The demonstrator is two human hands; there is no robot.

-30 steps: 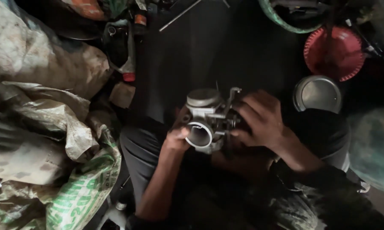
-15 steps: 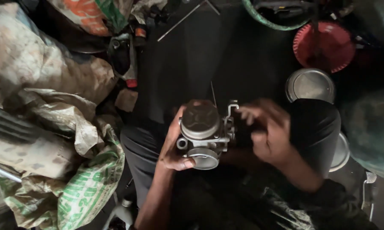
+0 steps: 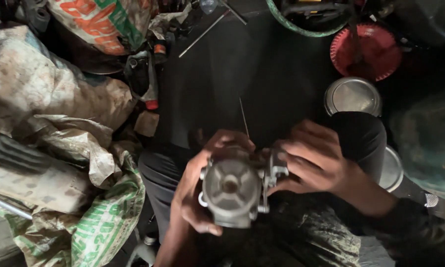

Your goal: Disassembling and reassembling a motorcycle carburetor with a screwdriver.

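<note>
A grey cast-metal carburettor body is held over my lap, its round flat face turned up toward the camera. My left hand wraps around its left side, with the thumb underneath and the fingers over the top. My right hand grips the right side, fingertips on a small bracket at its edge. A thin metal wire sticks up just behind the part.
Crumpled dirty sacks pile up on the left. A red round tray and two shiny metal bowls sit at the upper right on the dark floor. A green hose and a long rod lie at the top.
The carburettor has been turned in my hands: its round opening faced sideways before, and now a flat circular face points up. Both hands have shifted their hold around it.
</note>
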